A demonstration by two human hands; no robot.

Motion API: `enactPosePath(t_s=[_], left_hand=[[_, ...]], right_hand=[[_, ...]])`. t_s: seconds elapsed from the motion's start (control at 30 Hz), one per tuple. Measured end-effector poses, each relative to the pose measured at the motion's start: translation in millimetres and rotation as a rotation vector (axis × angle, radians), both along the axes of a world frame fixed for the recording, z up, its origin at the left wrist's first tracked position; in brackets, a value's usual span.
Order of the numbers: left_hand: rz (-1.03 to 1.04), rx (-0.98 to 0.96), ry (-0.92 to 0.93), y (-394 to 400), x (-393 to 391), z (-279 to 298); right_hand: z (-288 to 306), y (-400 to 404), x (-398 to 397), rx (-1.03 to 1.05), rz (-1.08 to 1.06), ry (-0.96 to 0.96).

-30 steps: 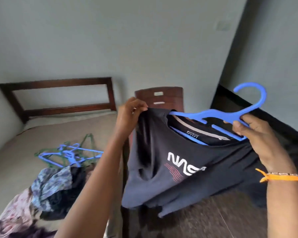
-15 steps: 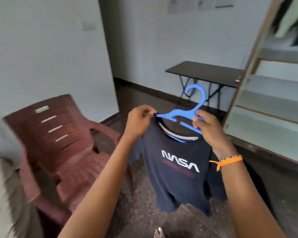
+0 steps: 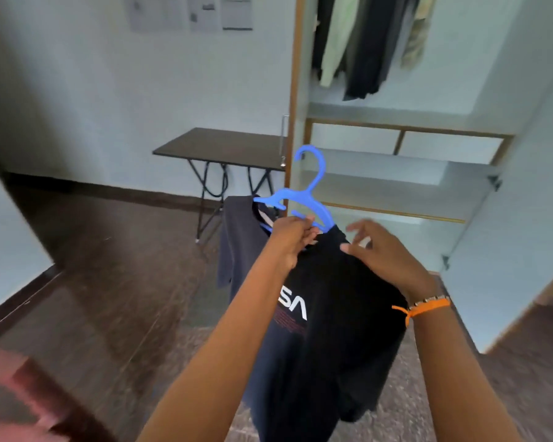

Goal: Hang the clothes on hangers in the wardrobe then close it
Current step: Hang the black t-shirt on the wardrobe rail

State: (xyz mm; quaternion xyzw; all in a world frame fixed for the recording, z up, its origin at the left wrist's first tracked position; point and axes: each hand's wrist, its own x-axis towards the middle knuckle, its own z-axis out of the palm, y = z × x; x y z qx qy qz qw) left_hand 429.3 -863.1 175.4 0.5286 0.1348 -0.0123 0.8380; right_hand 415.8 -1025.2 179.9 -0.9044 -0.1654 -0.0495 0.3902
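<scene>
A dark navy NASA T-shirt (image 3: 332, 330) hangs on a blue plastic hanger (image 3: 305, 193) in front of me, the hook pointing up. My left hand (image 3: 292, 239) grips the hanger's right arm at the shirt's collar. My right hand (image 3: 385, 255) has its fingers spread, with the thumb touching the shirt's right shoulder. Straight ahead stands the open wardrobe (image 3: 296, 90). Several garments (image 3: 361, 46) hang at its top, with pale shelves (image 3: 380, 186) below them.
The wardrobe's open door (image 3: 524, 224) stands at the right. A dark folding table (image 3: 224, 145) stands against the far wall, left of the wardrobe. A blurred red chair (image 3: 20, 397) is at the bottom left. Dark floor (image 3: 109, 266) lies between them.
The view has swung from the bed past the chair to the open wardrobe. My left hand has taken hold of the hanger at the collar. My right hand has let go of the hanger.
</scene>
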Motion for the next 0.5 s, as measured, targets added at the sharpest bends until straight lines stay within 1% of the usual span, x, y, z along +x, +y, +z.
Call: enactPosePath(t_s=[0.07,0.1,0.17,0.23,0.3,0.4,0.43,0.5], left_hand=[[0.006,-0.026,0.011,-8.6,41.2,3.1],[-0.008,-0.034,0.016,-14.9,60.9,3.8],[-0.056,-0.042,0.025,-33.2,96.7,4.9],[-0.095,-0.049,0.031,-54.9,126.6,7.6],[-0.141,-0.091,0.026,-79.3,155.2,13.5],[-0.234,-0.159,-0.013,-113.5,194.3,24.0],[-0.278,-0.165,-0.039,-125.5,207.6,26.8],[-0.377,-0.105,-0.113,-148.7,238.7,30.9]], right_hand=[[-5.3,-19.3,19.2,-0.185,-0.039,0.034],[-7.9,-28.2,27.3,-0.211,-0.059,0.052],[-8.4,-46.0,40.4,-0.18,-0.112,0.064],[-10.0,-69.1,52.8,-0.084,-0.151,0.09],[-12.0,-93.2,66.6,0.124,-0.148,0.183],[-14.7,-115.2,91.3,0.658,-0.133,0.356],[-14.0,-122.0,103.8,0.796,-0.153,0.374],[-8.3,-138.2,135.8,0.945,-0.184,0.351]])
